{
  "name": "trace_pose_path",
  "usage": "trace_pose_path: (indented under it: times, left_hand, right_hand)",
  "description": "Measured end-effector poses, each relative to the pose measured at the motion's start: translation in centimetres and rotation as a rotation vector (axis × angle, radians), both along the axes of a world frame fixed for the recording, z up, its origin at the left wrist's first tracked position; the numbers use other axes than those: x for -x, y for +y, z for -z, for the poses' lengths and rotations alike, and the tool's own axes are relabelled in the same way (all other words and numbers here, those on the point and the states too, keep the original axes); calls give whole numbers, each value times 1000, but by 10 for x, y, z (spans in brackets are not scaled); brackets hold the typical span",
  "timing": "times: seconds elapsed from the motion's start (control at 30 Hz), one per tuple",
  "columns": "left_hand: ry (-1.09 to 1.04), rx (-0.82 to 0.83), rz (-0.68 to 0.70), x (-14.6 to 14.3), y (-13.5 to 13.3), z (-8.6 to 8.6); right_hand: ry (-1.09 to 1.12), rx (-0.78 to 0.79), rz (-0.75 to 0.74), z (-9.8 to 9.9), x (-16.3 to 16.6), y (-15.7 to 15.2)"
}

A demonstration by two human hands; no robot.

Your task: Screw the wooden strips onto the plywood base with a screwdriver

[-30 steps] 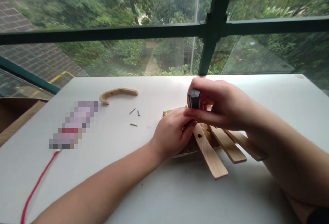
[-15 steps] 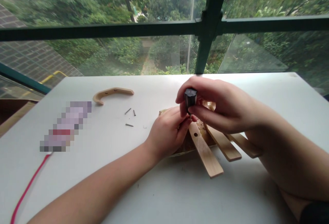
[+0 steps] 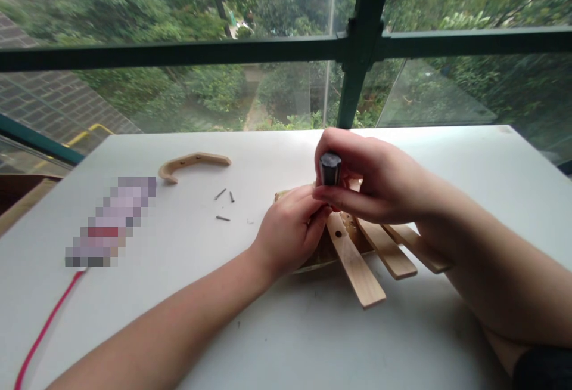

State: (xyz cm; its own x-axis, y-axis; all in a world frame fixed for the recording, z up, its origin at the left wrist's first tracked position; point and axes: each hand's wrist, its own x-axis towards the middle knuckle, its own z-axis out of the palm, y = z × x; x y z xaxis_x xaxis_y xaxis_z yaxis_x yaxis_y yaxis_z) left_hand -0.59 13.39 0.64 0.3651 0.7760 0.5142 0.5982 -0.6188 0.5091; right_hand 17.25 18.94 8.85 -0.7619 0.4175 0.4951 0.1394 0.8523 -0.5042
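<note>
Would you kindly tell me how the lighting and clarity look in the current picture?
Head view: daylight from the window brightens the far tabletop; head view: soft shade lies below the wooden strips; head view: coarse pixelation masks the item by the red cord.

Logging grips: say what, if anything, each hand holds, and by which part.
The right hand holds a tool by its dark handle. What the left hand grips, by the wooden strip, cannot be told.
</note>
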Motion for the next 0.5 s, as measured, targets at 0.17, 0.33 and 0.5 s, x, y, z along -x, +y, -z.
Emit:
trace_pose_path:
  times: [0.17, 0.33, 0.5]
  left_hand:
    - [-1, -6, 4, 0, 0, 1]
    - [-5, 3, -3, 0, -1, 0]
    - [-3, 8, -6, 0, -2, -1]
  right_hand:
    - [-35, 22, 5, -2, 0, -2]
    - [-48, 36, 20, -2, 0, -3]
    - [-41, 62, 19, 0, 0, -3]
